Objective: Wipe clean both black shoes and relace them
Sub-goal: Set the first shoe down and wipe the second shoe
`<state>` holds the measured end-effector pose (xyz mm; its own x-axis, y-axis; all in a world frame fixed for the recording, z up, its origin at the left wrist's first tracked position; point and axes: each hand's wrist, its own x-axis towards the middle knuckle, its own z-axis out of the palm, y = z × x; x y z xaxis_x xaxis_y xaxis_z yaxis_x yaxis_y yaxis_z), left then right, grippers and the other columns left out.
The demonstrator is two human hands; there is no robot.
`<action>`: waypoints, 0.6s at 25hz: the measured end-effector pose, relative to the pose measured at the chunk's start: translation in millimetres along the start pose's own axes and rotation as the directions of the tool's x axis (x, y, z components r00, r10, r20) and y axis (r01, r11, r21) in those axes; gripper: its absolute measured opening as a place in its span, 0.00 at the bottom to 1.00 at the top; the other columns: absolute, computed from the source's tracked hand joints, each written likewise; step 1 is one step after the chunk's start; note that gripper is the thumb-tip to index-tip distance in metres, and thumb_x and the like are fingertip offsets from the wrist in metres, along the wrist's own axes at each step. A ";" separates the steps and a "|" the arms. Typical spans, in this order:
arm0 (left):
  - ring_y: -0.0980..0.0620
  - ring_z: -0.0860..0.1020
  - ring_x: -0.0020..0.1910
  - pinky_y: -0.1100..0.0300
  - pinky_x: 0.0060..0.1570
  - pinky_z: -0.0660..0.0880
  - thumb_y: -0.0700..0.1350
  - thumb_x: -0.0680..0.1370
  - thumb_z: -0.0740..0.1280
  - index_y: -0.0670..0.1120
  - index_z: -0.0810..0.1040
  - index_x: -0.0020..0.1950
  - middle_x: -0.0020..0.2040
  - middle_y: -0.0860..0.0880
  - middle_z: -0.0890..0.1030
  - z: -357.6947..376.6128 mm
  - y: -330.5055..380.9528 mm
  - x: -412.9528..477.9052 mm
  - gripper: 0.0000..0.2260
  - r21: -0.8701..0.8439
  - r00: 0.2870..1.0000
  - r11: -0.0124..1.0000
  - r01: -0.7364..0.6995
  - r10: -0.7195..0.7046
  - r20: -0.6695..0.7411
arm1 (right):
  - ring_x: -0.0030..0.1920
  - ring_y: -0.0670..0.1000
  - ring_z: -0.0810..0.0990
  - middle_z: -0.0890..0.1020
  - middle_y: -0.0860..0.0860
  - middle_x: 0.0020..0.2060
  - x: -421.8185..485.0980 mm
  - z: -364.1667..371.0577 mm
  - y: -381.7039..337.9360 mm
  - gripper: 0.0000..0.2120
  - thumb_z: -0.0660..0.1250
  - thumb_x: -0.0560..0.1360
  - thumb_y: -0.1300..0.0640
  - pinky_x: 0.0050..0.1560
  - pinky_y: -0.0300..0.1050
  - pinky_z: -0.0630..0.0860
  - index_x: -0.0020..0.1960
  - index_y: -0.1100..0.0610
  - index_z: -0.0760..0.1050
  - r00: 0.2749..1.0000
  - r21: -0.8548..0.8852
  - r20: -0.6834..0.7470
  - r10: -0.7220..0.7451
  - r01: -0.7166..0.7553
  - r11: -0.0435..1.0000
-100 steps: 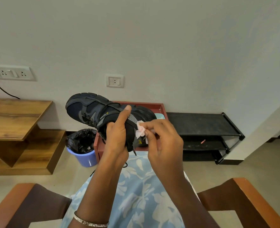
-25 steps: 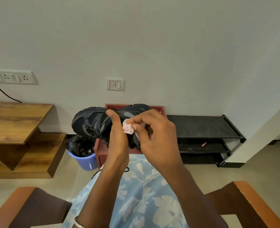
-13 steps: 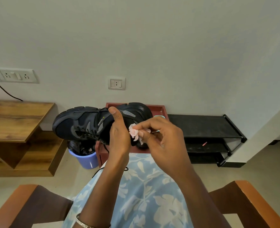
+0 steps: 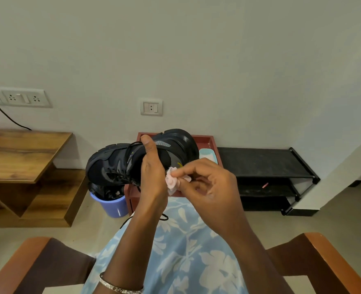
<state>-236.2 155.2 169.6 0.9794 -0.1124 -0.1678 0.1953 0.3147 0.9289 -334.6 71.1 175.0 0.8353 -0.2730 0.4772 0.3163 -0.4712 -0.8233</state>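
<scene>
Black shoe [image 4: 120, 164] gripped by left hand [image 4: 154, 175] fingers; right hand [image 4: 209, 187] fingers pinch pink wipe [image 4: 172, 181] against shoe heel.

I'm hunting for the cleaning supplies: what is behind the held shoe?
Behind the shoe stands a red tray with a pale blue container in it. The shoe covers most of the tray's inside.
</scene>
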 end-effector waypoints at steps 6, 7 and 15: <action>0.44 0.83 0.51 0.42 0.64 0.74 0.70 0.78 0.52 0.47 0.83 0.45 0.45 0.44 0.86 1.8 1.1 -3.1 0.31 -0.039 0.995 0.997 -0.060 0.063 0.082 | 0.48 0.46 0.83 0.84 0.47 0.47 20.5 1.7 -1.2 0.07 0.74 0.75 0.62 0.46 0.34 0.80 0.52 0.57 0.85 0.972 -0.160 -0.201 -0.119 0.087 0.983; 0.46 0.84 0.48 0.44 0.63 0.75 0.69 0.78 0.52 0.46 0.82 0.45 0.42 0.46 0.86 1.1 2.1 -2.4 0.31 -0.043 0.997 0.998 -0.047 0.050 0.067 | 0.48 0.47 0.83 0.84 0.47 0.47 17.8 2.5 0.1 0.06 0.74 0.75 0.62 0.46 0.36 0.80 0.52 0.57 0.85 0.975 -0.153 -0.181 -0.129 0.102 0.983; 0.46 0.83 0.51 0.46 0.61 0.77 0.69 0.78 0.54 0.43 0.81 0.54 0.49 0.45 0.85 3.4 7.4 -7.2 0.32 -0.110 0.998 0.993 0.031 -0.026 0.049 | 0.46 0.46 0.82 0.83 0.46 0.45 15.0 6.8 0.8 0.06 0.74 0.75 0.63 0.43 0.37 0.80 0.51 0.57 0.85 0.973 -0.197 -0.176 -0.151 0.115 0.974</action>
<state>-242.0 155.2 178.9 0.9703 -0.1666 -0.1755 0.2303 0.4124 0.8814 -318.8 72.3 179.4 0.6859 -0.3418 0.6425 0.3157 -0.6557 -0.6858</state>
